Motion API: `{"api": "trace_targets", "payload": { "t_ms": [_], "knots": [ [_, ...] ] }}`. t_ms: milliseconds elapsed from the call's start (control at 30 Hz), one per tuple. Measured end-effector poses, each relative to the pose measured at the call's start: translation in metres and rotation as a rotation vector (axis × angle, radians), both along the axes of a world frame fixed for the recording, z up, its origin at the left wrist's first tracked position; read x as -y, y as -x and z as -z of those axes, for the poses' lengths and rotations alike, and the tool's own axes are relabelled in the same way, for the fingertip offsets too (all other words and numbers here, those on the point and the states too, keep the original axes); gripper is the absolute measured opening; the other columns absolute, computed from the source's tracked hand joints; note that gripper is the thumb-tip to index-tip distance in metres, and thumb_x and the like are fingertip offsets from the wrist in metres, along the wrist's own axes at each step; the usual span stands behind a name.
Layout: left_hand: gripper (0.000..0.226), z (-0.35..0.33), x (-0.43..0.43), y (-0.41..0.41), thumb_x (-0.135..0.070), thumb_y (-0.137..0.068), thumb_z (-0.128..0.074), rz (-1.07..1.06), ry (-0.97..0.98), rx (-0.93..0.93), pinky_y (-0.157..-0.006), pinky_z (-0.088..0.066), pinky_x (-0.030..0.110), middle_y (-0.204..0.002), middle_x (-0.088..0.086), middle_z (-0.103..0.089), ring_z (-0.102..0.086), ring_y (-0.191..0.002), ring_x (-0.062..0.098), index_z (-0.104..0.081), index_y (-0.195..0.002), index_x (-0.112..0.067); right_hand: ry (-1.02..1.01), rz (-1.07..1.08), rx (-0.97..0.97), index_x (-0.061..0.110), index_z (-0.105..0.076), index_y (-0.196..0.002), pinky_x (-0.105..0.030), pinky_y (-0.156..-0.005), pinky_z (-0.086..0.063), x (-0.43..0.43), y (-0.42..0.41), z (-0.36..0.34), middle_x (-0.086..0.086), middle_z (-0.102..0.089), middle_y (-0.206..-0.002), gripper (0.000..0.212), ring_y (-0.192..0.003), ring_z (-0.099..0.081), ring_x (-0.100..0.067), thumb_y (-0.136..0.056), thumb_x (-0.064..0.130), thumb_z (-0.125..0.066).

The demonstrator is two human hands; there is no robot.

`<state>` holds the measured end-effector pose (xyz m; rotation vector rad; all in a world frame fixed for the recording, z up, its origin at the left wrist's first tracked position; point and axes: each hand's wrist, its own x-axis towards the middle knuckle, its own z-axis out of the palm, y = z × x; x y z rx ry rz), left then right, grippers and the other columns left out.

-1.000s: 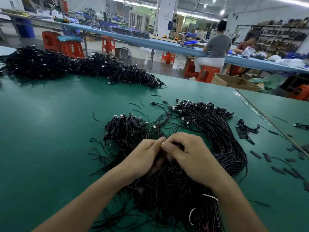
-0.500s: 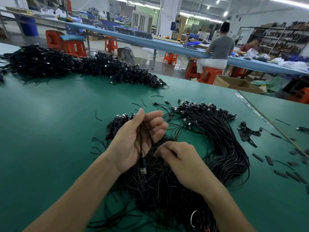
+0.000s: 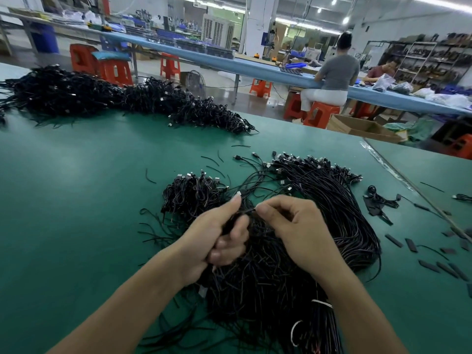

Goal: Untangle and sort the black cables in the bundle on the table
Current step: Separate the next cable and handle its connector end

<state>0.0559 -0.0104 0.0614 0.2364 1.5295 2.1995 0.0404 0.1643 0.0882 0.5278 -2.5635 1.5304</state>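
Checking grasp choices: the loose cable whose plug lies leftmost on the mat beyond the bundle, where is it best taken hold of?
Probably at the plug, pinched from above and from its left. It lies flat on bare mat, apart from the other plugs, while its cord runs right into the bundle, where cords overlap and would snag.

- The tangled bundle of thin black cables (image 3: 255,290) runs off the bottom edge.
- The left hand (image 3: 214,241) curls round strands; how many cannot be told.
- The long far heap of black cables (image 3: 76,95) is cut by the left edge.
- Small flat black strips (image 3: 411,245): too small to identify.
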Motion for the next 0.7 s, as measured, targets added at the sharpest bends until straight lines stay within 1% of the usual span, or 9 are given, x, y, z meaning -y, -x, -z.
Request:
{"api": "trace_targets", "payload": {
  "t_ms": [100,167,233,300,333,400,500,600,700],
  "knots": [
    [0.051,-0.007,0.005,0.004,-0.044,-0.1,-0.046,0.065,-0.333,0.058,-0.033,-0.029,0.014,-0.043,-0.009,-0.038,-0.033,-0.033,0.002,-0.054,-0.057,-0.018,-0.095,-0.034,0.078,0.036,-0.069,-0.067,-0.025,-0.043,-0.031,0.005,-0.004,0.01,0.008,-0.058,-0.053,0.03,-0.044,-0.038,-0.007,-0.097,0.033,-0.061],
    [0.046,-0.012,0.001,0.008,-0.044,-0.097,-0.052,-0.037,-0.482,0.085,-0.039,-0.043,0.015,-0.054,-0.004,-0.055,-0.052,-0.042,0.006,-0.069,-0.066,-0.013,-0.211,-0.109,0.083,0.03,-0.066,-0.067,-0.024,-0.042,-0.031,0.009,-0.008,0.012,0.0,-0.059,-0.056,0.032,-0.043,-0.038,-0.006,-0.099,0.036,-0.058],
    [0.044,-0.008,-0.004,0.013,-0.041,-0.092,-0.052,-0.253,-0.431,-0.002,-0.059,-0.057,0.019,-0.081,0.009,-0.073,-0.072,-0.071,0.017,-0.077,-0.088,-0.005,-0.347,-0.173,0.088,0.02,-0.058,-0.069,-0.033,-0.045,-0.035,0.013,-0.012,0.014,-0.008,-0.058,-0.06,0.035,-0.044,-0.039,-0.009,-0.1,0.036,-0.055],
    [0.044,0.001,-0.007,0.017,-0.036,-0.096,-0.046,-0.424,-0.183,-0.197,-0.077,-0.058,0.023,-0.105,0.016,-0.074,-0.073,-0.098,0.024,-0.071,-0.107,-0.002,-0.458,-0.209,0.105,0.02,-0.053,-0.068,-0.041,-0.049,-0.039,0.013,-0.016,0.015,-0.004,-0.052,-0.056,0.036,-0.045,-0.039,-0.012,-0.1,0.036,-0.052],
    [0.04,0.005,-0.008,0.019,-0.032,-0.1,-0.043,-0.496,-0.014,-0.306,-0.08,-0.058,0.024,-0.106,0.014,-0.075,-0.073,-0.1,0.022,-0.069,-0.109,-0.004,-0.488,-0.231,0.106,0.02,-0.052,-0.067,-0.043,-0.05,-0.04,0.012,-0.017,0.014,-0.001,-0.05,-0.056,0.036,-0.046,-0.04,-0.013,-0.1,0.035,-0.051],
    [0.037,0.01,-0.007,0.018,-0.026,-0.105,-0.039,-0.515,0.26,-0.429,-0.077,-0.057,0.023,-0.095,0.009,-0.077,-0.074,-0.091,0.018,-0.071,-0.103,-0.009,-0.486,-0.271,0.068,0.025,-0.053,-0.066,-0.04,-0.053,-0.042,0.009,-0.019,0.009,0.002,-0.053,-0.059,0.035,-0.05,-0.045,-0.014,-0.099,0.035,-0.053],
    [0.05,0.01,-0.004,0.012,-0.033,-0.106,-0.038,-0.274,0.481,-0.442,-0.057,-0.052,0.022,-0.069,0.008,-0.073,-0.067,-0.061,0.016,-0.076,-0.077,-0.018,-0.337,-0.277,-0.009,0.026,-0.07,-0.078,-0.016,-0.062,-0.048,0.001,-0.018,-0.006,0.007,-0.068,-0.071,0.017,-0.066,-0.064,-0.004,-0.094,0.028,-0.064],
    [0.063,0.004,-0.002,0.005,-0.047,-0.104,-0.033,-0.007,0.431,-0.279,-0.045,-0.042,0.019,-0.053,0.001,-0.062,-0.052,-0.044,0.013,-0.073,-0.065,-0.019,-0.124,-0.244,-0.024,0.019,-0.072,-0.078,-0.025,-0.068,-0.053,-0.007,-0.012,-0.015,0.004,-0.071,-0.069,0.009,-0.067,-0.068,-0.007,-0.087,0.017,-0.075],
    [0.065,0.0,0.0,0.002,-0.057,-0.099,-0.035,0.092,0.328,-0.186,-0.039,-0.03,0.016,-0.042,-0.003,-0.046,-0.037,-0.036,0.008,-0.068,-0.06,-0.017,0.002,-0.147,-0.022,0.015,-0.071,-0.079,-0.028,-0.067,-0.053,-0.011,-0.007,-0.015,-0.001,-0.07,-0.073,0.009,-0.065,-0.062,-0.011,-0.081,0.015,-0.08]
  ]
}}
